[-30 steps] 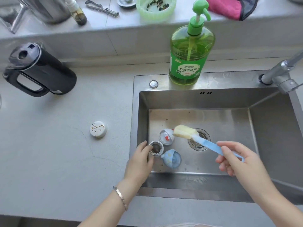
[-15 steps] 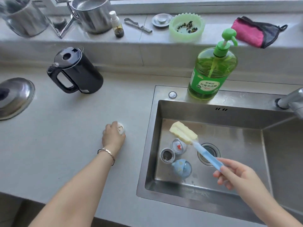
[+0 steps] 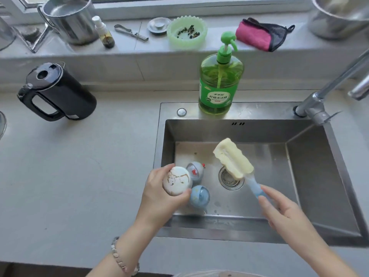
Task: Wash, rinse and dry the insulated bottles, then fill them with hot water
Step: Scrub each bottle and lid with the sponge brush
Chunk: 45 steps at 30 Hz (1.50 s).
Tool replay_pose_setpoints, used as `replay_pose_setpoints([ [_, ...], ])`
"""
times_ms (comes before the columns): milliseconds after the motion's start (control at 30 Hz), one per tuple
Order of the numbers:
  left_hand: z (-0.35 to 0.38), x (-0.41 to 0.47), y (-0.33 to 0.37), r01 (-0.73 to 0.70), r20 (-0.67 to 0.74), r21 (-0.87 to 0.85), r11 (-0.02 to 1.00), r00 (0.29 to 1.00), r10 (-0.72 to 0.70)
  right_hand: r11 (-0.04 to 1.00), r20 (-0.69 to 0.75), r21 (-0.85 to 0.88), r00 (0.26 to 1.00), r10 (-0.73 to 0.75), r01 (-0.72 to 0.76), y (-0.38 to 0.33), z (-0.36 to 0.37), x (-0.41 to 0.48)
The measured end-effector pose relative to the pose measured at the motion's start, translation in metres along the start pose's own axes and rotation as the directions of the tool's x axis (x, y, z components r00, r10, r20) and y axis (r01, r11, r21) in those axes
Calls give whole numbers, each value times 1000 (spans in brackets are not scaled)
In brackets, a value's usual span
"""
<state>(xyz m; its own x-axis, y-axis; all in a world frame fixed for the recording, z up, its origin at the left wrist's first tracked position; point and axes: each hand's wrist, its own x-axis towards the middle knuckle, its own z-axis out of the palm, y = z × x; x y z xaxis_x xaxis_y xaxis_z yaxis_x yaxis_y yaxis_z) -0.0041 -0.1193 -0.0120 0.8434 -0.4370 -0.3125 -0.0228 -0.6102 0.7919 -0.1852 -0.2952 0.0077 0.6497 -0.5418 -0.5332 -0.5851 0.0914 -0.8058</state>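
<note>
My left grip (image 3: 163, 194) is clenched round a white cap (image 3: 176, 179) with a crackled gold pattern. I hold it at the lower left of the sink (image 3: 259, 130), just inside the left rim. My right grip (image 3: 283, 212) pinches the pale blue handle of the bottle brush (image 3: 233, 159) at lower centre-right. Its yellow sponge head tilts up and left over the drain (image 3: 229, 182).

On the sink floor, just right of my left grip, sit a grey round piece (image 3: 196, 171) with a red mark and a blue round piece (image 3: 200, 196), close together. I cannot tell whether they are lids or bottles seen from above. Open steel lies right of the drain, up to the sloping right wall. The tap (image 3: 319, 100) reaches in from the upper right corner of the rim.

The grey tabletop (image 3: 79, 176) spreads wide to the left. A black kettle (image 3: 60, 92) stands at centre left with its lid shut. A green soap bottle (image 3: 219, 84), mostly full, stands on the sink's back rim. On the ledge at the top, a green bowl (image 3: 186, 33) holds dark bits, beside a pink cloth (image 3: 255, 36) and a steel pot (image 3: 67, 19).
</note>
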Motion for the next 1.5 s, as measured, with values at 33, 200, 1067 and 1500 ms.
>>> replay_pose_setpoints([
  [33,7,-5,6,-34,19,14,999,999,34,998,-34,-46,998,-51,49,-2,-5,-5],
  [200,43,-18,32,-87,98,47,995,992,83,880,-24,-406,960,-280,247,1,-18,-25],
  [1067,57,-45,71,-232,70,-51,971,969,235,853,-157,-464,925,-346,240,20,-15,-64],
  [1500,53,-40,72,-275,44,-10,961,960,275,931,-275,-337,931,-240,140,21,-39,-66],
])
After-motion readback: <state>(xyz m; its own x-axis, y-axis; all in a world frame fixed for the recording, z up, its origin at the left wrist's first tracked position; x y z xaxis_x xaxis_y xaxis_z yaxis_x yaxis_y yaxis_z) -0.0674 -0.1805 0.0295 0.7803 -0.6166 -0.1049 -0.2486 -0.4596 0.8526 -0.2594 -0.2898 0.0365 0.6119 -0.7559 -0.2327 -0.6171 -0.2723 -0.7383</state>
